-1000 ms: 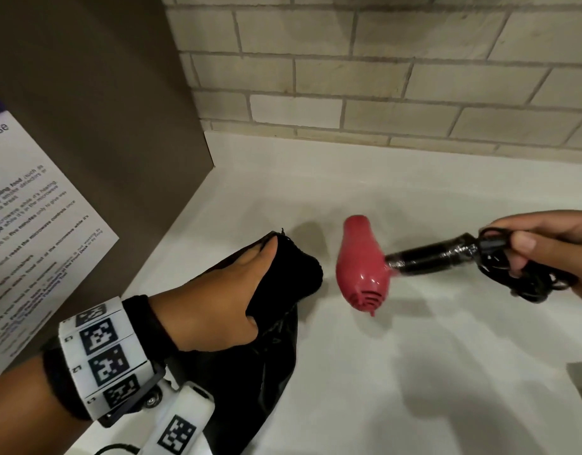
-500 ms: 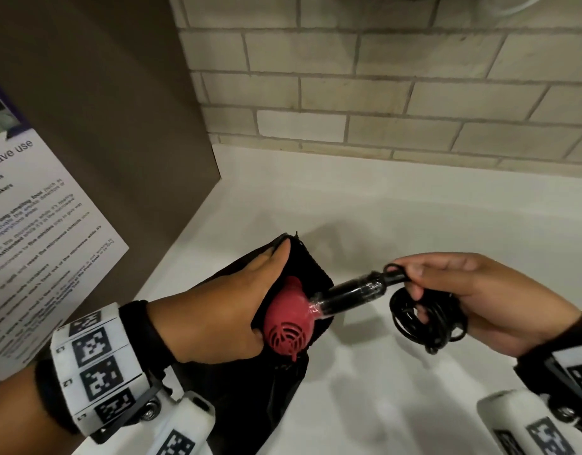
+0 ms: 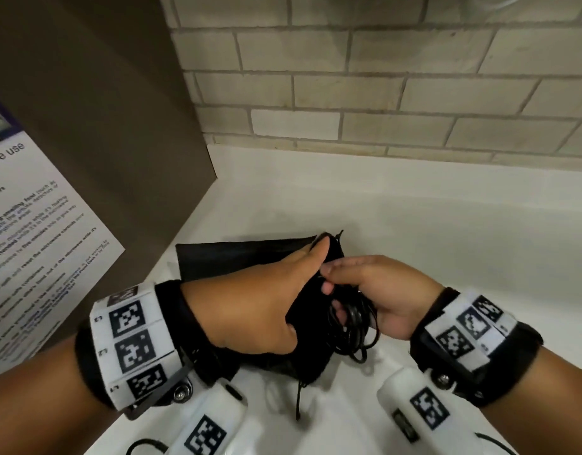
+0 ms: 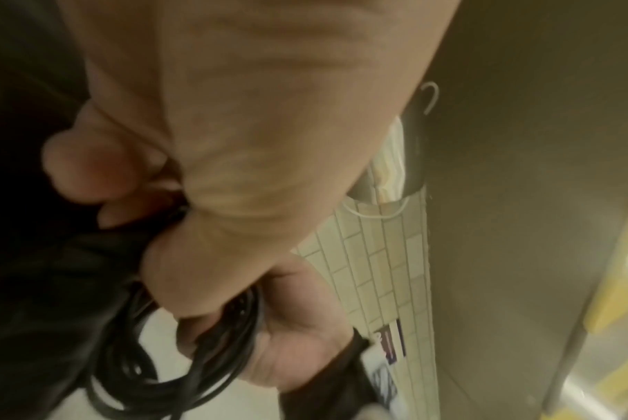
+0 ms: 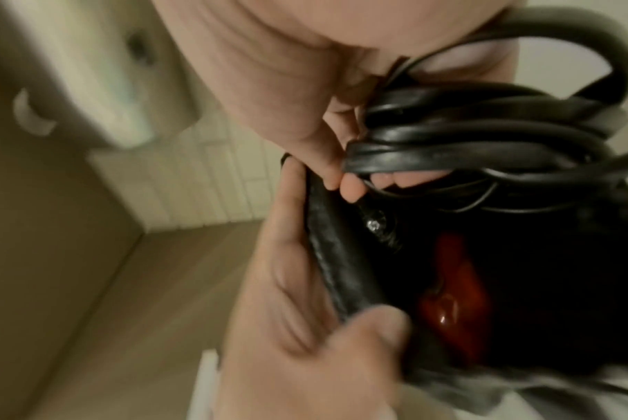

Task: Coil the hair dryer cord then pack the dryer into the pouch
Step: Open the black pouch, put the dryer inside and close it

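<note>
The black fabric pouch [image 3: 237,257] lies on the white counter, its mouth lifted toward the right. My left hand [image 3: 266,303] grips the rim of the pouch [image 5: 337,272] and holds it open. The red hair dryer [image 5: 452,298] sits inside the pouch, seen only in the right wrist view. My right hand [image 3: 365,290] holds the coiled black cord [image 3: 352,326] at the pouch mouth, fingers curled round the loops [image 5: 467,136]. In the left wrist view the coiled cord [image 4: 183,366] hangs under that hand.
A white counter [image 3: 447,244] runs to a pale brick wall [image 3: 381,93]. A brown cabinet side [image 3: 102,126] with a printed notice [image 3: 30,251] stands at the left. A thin drawstring [image 3: 299,399] trails from the pouch toward me.
The right hand carried the dryer leftward into the pouch; the red body, outside a second ago, is now inside. The coiled cord has reached the pouch mouth. The left hand kept hold of the rim.
</note>
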The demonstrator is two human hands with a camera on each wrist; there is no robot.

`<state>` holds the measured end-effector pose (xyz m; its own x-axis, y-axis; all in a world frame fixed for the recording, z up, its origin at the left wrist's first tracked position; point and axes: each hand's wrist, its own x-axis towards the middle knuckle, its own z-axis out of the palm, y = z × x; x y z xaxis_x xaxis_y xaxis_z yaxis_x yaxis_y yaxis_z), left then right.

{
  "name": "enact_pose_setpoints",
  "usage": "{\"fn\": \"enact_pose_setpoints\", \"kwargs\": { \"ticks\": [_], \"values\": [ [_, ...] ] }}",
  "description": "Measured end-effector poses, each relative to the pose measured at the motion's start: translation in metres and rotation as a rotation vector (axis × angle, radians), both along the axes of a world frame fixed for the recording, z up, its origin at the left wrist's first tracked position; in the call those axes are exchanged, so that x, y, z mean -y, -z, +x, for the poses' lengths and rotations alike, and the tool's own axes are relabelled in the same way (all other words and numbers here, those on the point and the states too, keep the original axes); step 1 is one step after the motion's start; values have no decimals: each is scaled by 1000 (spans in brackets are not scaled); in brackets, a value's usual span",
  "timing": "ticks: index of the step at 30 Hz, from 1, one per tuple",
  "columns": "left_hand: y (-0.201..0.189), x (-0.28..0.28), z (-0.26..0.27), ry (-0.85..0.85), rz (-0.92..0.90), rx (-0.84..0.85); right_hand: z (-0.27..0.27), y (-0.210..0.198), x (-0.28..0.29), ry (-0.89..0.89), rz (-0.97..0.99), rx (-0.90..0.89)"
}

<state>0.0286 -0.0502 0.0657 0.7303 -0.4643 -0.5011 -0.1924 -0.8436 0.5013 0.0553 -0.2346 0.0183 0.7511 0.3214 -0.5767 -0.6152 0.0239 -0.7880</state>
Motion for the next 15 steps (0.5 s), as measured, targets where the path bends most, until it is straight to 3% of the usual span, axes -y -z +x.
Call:
{"fn": "enact_pose_setpoints", "kwargs": {
  "ticks": [3,8,13,15],
  "values": [
    [1,4,-8,60,43,-1,5,4,1,110,181,-197],
    [8,12,-13,78,-73,13,4,24,-21,180,574,-350],
    [8,8,-9,31,-254,-32,13,38,-36,346,562,-278],
    [13,10,-10,5,-233,-49,24,47,-41,489,515,-240]
  ]
}}
